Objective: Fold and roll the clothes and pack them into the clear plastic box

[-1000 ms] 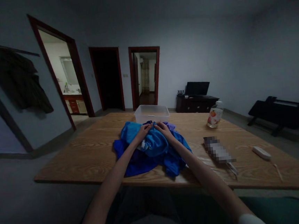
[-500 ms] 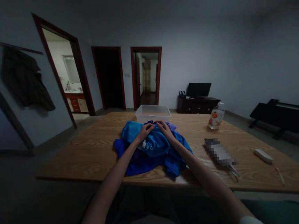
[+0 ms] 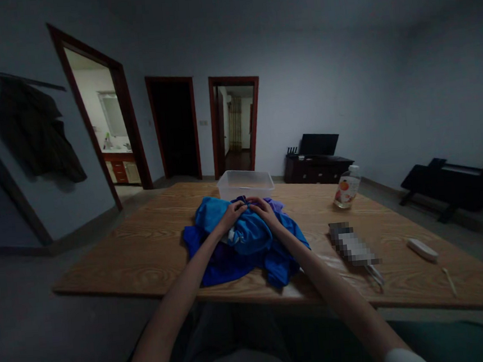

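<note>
A crumpled heap of blue clothing (image 3: 250,236) lies on the wooden table in front of me, light blue on top and deeper blue underneath. Some purple cloth (image 3: 274,204) shows at its far right side. At the top of the heap my left hand (image 3: 233,213) pinches the blue fabric. Close beside it, my right hand (image 3: 262,209) also has its fingers closed on the fabric, the two sets of fingertips almost meeting. Just behind the heap stands a clear plastic box (image 3: 245,182). Folds of cloth partly hide the fingertips.
On the right of the wooden table (image 3: 138,252) stand a labelled plastic bottle (image 3: 347,187), a blurred-out item with a strap (image 3: 354,245), a white oblong object (image 3: 422,249) and a thin pale stick (image 3: 449,282). The table's near edge runs under my forearms.
My right fingers have shifted slightly at the top of the fabric. Both hands stay on the heap; the whole view has shifted a little.
</note>
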`<state>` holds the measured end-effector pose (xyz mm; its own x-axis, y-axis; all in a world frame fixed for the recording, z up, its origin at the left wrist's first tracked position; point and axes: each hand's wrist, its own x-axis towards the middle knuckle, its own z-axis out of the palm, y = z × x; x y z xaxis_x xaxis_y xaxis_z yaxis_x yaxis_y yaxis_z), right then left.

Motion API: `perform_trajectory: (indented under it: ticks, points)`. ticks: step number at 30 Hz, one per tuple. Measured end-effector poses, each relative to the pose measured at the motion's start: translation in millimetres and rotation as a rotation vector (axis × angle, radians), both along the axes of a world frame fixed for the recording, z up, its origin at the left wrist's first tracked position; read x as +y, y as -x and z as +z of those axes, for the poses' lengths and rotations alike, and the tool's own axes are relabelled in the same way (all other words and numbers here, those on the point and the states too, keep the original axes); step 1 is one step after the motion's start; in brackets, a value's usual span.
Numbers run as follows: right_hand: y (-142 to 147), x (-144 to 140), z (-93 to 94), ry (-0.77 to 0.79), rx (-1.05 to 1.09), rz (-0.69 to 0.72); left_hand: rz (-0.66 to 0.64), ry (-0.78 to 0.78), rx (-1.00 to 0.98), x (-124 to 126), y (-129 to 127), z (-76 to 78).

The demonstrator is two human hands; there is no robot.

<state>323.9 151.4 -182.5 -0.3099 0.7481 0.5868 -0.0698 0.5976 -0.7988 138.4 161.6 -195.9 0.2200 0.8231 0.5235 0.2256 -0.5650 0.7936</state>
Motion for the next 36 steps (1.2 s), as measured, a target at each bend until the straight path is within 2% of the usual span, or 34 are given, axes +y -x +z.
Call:
perform_trajectory:
  ticks: [7, 13, 19, 27, 31, 36]
  points:
    - [4.1, -0.5, -0.7, 0.054, 0.032, -0.009, 0.038, -0.008, 0.012, -2.4, -0.1, 1.6]
    - [2.3, 0.4, -0.9, 0.078, 0.035, -0.03, 0.007, 0.015, -0.025, -7.5, -0.5, 4.8]
    - [0.6, 3.5, -1.4, 0.219, 0.112, -0.006, 0.016, 0.05, -0.023, -7.2, 2.2, 4.3]
    - [-1.2, 5.6, -1.4, 0.38, 0.24, 0.013, 0.014, 0.004, -0.098, -4.5, 0.8, 4.2]
    - [-0.1, 4.4, -0.1, 0.376, 0.214, 0.008, -0.045, 0.023, -0.075, -13.7, -2.0, 10.1]
    - [1.3, -1.0, 2.9, 0.319, 0.179, -0.009, -0.025, 0.026, -0.041, -11.1, -0.7, 9.5]
